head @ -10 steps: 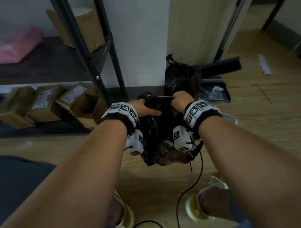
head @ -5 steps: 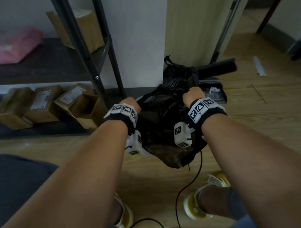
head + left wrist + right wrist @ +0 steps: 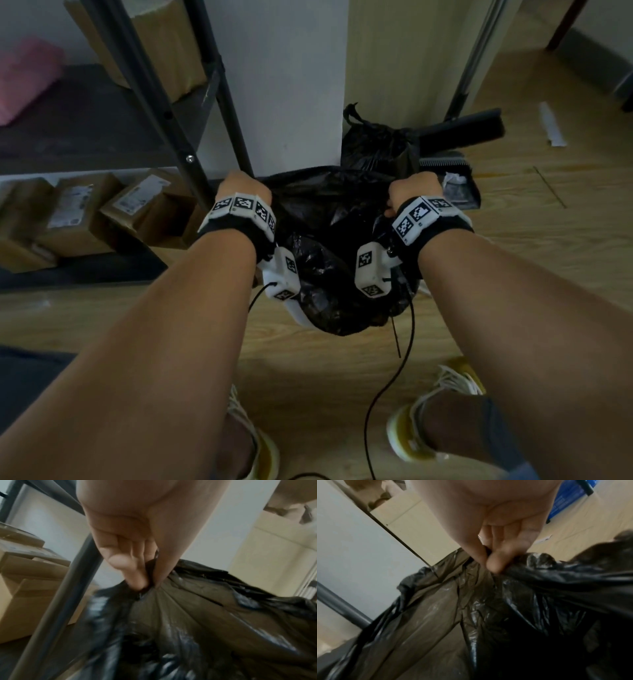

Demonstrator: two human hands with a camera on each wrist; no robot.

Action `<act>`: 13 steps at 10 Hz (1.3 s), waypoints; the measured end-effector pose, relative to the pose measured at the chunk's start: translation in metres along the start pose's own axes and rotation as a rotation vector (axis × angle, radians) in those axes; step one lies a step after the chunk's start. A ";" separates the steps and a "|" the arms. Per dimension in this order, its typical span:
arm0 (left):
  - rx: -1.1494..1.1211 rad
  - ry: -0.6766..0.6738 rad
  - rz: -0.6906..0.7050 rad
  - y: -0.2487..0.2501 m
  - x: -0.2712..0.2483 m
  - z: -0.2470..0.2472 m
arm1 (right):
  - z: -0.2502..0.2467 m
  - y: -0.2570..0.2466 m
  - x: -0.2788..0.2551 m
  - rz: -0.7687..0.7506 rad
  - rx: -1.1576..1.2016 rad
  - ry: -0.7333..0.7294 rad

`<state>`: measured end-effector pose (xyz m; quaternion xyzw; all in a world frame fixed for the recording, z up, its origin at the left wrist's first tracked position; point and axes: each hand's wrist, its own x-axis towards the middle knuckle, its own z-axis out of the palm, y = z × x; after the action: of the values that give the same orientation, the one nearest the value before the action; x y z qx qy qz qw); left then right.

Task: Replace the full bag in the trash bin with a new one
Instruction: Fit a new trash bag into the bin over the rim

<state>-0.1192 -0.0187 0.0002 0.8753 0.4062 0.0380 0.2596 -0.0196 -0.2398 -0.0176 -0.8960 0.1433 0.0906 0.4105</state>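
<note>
Left hand and right hand are each pinching the rim of the thin black plastic trash bag, fingers curled tight, spreading it over the white bin on the floor. Best keeping both pulls even, mouth centred, avoiding tearing.

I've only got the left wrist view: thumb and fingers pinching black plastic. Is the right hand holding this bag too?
Observer: Yes. The right hand pinches the black bag at the opposite edge of its mouth.
Operator: Is the mouth gathered or spread?
Observer: Spread. In the head view it stretches between the right hand and the left hand, which are well apart.
Operator: Anything behind it?
Observer: A second, knotted bag sits against the wall, beside a dustpan.
</note>
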 end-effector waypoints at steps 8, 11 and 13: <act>0.273 -0.459 0.007 0.020 0.021 0.047 | 0.032 0.020 0.023 0.006 -0.237 -0.300; 0.323 -0.401 0.045 -0.015 -0.009 0.054 | 0.027 0.035 -0.005 0.020 -0.233 -0.288; 0.344 -0.312 0.044 -0.029 -0.035 0.049 | 0.015 0.043 -0.032 -0.002 -0.275 -0.300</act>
<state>-0.1490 -0.0499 -0.0510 0.9107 0.3424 -0.1618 0.1652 -0.0647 -0.2494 -0.0493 -0.9202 0.0659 0.2411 0.3012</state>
